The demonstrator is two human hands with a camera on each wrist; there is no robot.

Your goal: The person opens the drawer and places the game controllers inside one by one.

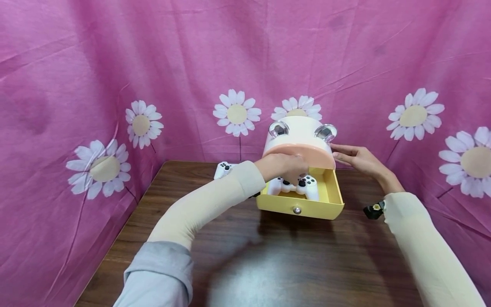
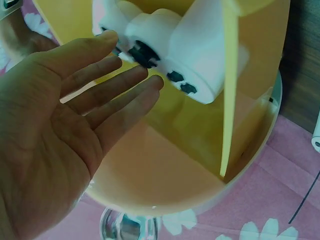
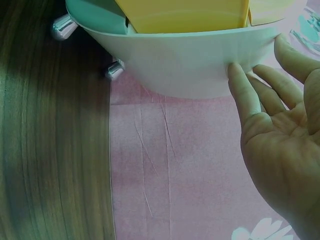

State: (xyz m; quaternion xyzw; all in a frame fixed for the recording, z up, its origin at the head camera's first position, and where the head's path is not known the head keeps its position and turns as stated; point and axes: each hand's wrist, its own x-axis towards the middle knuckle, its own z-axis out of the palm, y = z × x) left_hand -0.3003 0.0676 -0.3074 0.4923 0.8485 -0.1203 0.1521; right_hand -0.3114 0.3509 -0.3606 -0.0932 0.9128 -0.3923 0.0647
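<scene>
A round cream box point(image 1: 299, 134) with a pink band and two clear knobs on top stands at the table's far edge. Its yellow drawer point(image 1: 303, 209) is pulled out toward me and holds a white game controller point(image 1: 308, 187). My left hand point(image 1: 285, 166) hovers over the drawer; in the left wrist view the left hand point(image 2: 75, 115) has straight fingers with tips at the controller point(image 2: 200, 55) and grips nothing. My right hand point(image 1: 353, 157) lies flat against the box's right side. In the right wrist view its fingertips point(image 3: 237, 75) touch the cream wall point(image 3: 185, 60).
A second white controller point(image 1: 225, 169) lies on the dark wooden table point(image 1: 268, 264) behind my left forearm. Pink cloth with daisies point(image 1: 153, 64) hangs close behind and on both sides. The drawer front carries a small metal knob point(image 1: 297, 209).
</scene>
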